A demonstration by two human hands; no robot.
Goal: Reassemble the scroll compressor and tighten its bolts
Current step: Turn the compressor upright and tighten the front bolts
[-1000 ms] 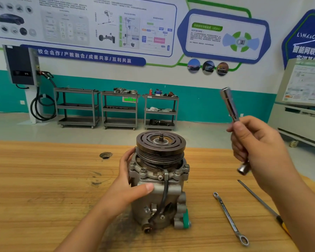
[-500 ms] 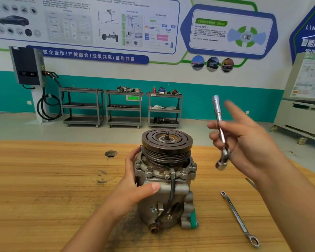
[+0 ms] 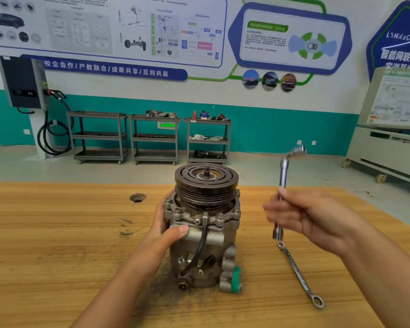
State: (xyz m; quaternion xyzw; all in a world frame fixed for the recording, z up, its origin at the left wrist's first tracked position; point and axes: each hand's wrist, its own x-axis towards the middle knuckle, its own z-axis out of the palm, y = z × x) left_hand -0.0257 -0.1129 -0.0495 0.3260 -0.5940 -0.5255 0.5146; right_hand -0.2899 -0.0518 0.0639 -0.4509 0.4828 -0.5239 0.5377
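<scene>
Left hand [image 3: 168, 229] grips compressor [image 3: 206, 245]; right hand [image 3: 317, 221] holds wrench [image 3: 283, 176] upright, right of the bolts [image 3: 220, 217], socket end down.

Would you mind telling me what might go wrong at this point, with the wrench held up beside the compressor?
1. The compressor stands on end on the table, steadied only by the left hand; torque on a flange bolt could twist or tip it.
2. The right hand holds the socket wrench mid-shaft and looks blurred; a loose hold might let it slip onto the pulley.
3. The ring spanner lies near that hand and could get knocked.
</scene>
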